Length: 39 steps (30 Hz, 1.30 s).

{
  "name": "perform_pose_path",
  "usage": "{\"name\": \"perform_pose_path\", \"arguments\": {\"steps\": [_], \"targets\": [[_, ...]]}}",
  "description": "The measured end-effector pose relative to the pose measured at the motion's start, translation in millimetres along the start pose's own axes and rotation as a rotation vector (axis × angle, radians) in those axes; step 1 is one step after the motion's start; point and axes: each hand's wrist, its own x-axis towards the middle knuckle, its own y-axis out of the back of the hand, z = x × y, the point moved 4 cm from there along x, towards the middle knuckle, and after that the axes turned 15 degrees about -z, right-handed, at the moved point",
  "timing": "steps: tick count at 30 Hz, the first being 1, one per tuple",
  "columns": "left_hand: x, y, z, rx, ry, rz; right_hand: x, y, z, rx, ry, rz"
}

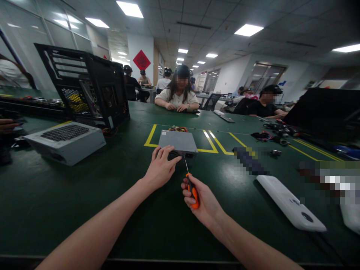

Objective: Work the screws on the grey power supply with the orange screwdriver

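Observation:
A grey computer power supply lies on the green table in front of me, with bundled coloured cables behind it. My left hand grips its near left edge, fingers over the top and thumb along the near side. My right hand is closed around the orange and black handle of a screwdriver. The thin shaft points up and away, its tip at the near side of the power supply, right of my left thumb. Whether the tip sits in a screw is too small to tell.
Left stand a second power supply with a round grille and an open black computer case. Right are a white elongated device, loose cables and a dark monitor. A person sits across the table.

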Motion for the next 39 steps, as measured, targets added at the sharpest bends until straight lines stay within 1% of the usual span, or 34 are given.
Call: {"name": "perform_pose_path", "arguments": {"steps": [3,6,8,13,16,19,25,28,32,37,39], "targets": [[0.2,0.5,0.3,0.0,0.004,0.007,0.4,0.0,-0.6,0.004,0.024,-0.002],[0.6,0.7,0.9,0.008,0.003,0.009,0.4,-0.4,1.0,-0.011,-0.02,-0.028],[0.8,0.5,1.2,0.014,0.0,0.004,0.0,0.1,1.8,-0.023,-0.044,-0.019],[0.7,1.3,1.4,0.018,0.003,0.0,0.0,-0.4,0.2,0.004,0.0,0.01],[0.4,1.7,1.7,0.025,-0.004,-0.009,0.6,-1.7,0.0,0.015,0.005,-0.02],[0.4,1.1,1.4,0.027,0.001,-0.015,1.4,-1.0,1.7,0.002,-0.035,-0.04],[0.6,0.2,1.1,0.017,0.011,-0.009,2.1,2.1,0.9,-0.014,0.005,0.01],[0.6,0.5,1.1,0.013,0.012,-0.007,1.4,0.7,0.1,-0.016,0.006,-0.01],[0.8,1.1,1.3,0.001,0.008,0.006,0.7,0.3,0.7,-0.02,-0.042,-0.024],[0.9,0.5,1.3,-0.003,0.004,0.002,1.2,2.1,-0.5,-0.008,0.004,0.02],[0.7,0.1,1.0,-0.003,0.005,-0.002,1.6,2.0,0.3,0.001,0.0,0.003]]}}
